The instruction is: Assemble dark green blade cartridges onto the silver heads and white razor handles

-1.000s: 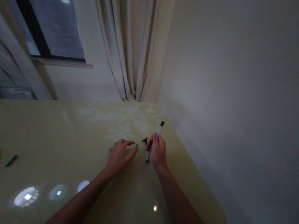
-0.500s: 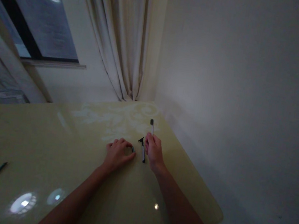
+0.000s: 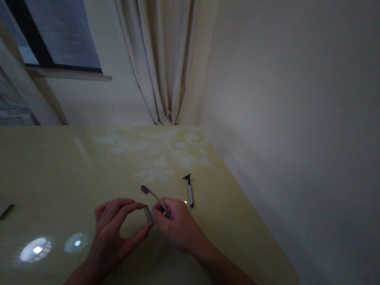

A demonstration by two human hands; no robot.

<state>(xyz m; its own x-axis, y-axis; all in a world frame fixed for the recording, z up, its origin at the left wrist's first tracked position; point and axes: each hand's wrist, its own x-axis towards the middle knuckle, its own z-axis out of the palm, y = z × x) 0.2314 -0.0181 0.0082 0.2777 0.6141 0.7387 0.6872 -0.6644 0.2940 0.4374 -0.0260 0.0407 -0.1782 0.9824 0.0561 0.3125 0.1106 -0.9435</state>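
Note:
Between the thumb and fingertips of my left hand [image 3: 114, 233] is a small dark rectangular piece [image 3: 148, 214], held at a tilt. Closed around the handle of a toothbrush [image 3: 156, 197] is my right hand [image 3: 178, 224]; its dark-bristled head points up and left. The right fingertips meet the right side of the small piece. A razor [image 3: 190, 191] with a black head and grey handle lies on the table beyond my right hand.
The glossy yellowish table [image 3: 47, 164] has a pale floral pattern near its back corner. A small dark green object [image 3: 6, 212] lies at the left, near a blurred dark shape. Behind are a curtain [image 3: 167, 53], a window and a wall on the right.
Both hands have come nearer and moved together, lifting the small piece. The toothbrush has swung from upright to leaning left and is away from the razor.

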